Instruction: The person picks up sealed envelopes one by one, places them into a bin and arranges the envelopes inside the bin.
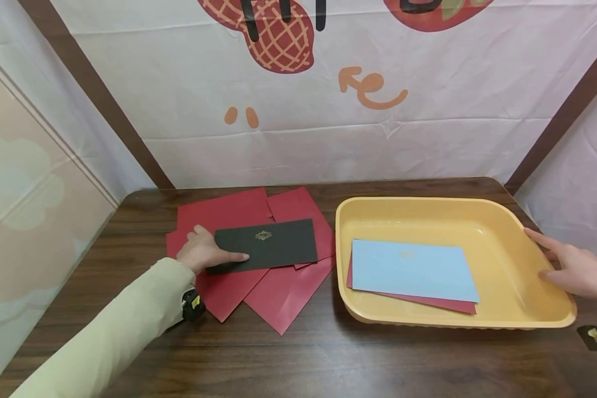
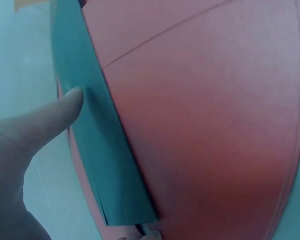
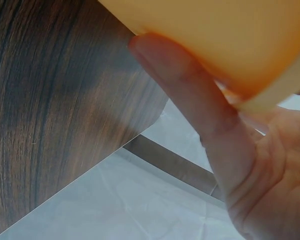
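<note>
My left hand (image 1: 202, 251) pinches the left end of a black envelope (image 1: 283, 243) with a gold emblem. Its thumb (image 2: 65, 107) lies across the top face, while fingertips show at the envelope's near end in the left wrist view. Beneath it several red envelopes (image 1: 288, 293) are fanned out in an overlapping pile. On the right, my right hand (image 1: 577, 271) grips the side rim of a yellow plastic tub (image 1: 519, 260), thumb (image 3: 190, 90) against its wall. Inside the tub, a light blue envelope (image 1: 410, 271) lies flat over a red envelope (image 1: 428, 303).
The dark wood table (image 1: 298, 362) carries everything. A printed white cloth (image 1: 298, 149) hangs behind its back edge, and more cloth (image 1: 30, 166) hangs at the left side. The tub stands close to the right of the red pile.
</note>
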The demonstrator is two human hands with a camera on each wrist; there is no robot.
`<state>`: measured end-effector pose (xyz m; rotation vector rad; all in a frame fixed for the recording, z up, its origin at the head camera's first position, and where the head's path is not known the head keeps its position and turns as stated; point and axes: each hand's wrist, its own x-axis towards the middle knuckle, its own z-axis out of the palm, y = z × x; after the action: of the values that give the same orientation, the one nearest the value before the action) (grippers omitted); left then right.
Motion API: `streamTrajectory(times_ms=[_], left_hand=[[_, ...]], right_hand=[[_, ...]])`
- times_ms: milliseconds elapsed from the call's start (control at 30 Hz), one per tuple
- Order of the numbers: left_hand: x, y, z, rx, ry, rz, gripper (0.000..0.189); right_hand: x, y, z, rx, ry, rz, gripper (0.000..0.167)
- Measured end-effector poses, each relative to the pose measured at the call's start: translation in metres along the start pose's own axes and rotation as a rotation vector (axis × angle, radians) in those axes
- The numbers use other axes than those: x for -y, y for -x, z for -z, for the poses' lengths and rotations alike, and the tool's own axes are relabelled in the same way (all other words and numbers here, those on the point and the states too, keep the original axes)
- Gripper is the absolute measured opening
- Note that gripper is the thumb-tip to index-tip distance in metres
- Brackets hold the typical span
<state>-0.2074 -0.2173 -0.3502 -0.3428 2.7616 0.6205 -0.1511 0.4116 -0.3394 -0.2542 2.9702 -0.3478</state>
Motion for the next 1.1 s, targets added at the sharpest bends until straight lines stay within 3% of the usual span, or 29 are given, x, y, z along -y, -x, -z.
streamTrajectory(times_ms=[433, 567, 867, 1100], left_hand=[[-0.0004, -0.0053, -0.0065, 0.011, -0.030, 0.006, 0.105], [-0.0004, -0.0040, -0.0072, -0.015, -0.031, -0.021, 0.102], [-0.0036, 0.0031, -0.0037, -0.068, 0.003, -0.053, 0.066], [-0.0031, 0.0044, -0.0009, -0.039, 0.039, -0.067, 0.062]], right_hand=[[-0.0005, 0.0004, -0.0013, -0.004, 0.004, -0.008, 0.091], [0.0002, 0.0001, -0.0011, -0.001, 0.007, -0.009, 0.090], [-0.0017, -0.0005, -0.0020, -0.012, 0.012, -0.003, 0.090], [-0.0028, -0.0004, -0.0023, -0.021, 0.016, 0.014, 0.090]])
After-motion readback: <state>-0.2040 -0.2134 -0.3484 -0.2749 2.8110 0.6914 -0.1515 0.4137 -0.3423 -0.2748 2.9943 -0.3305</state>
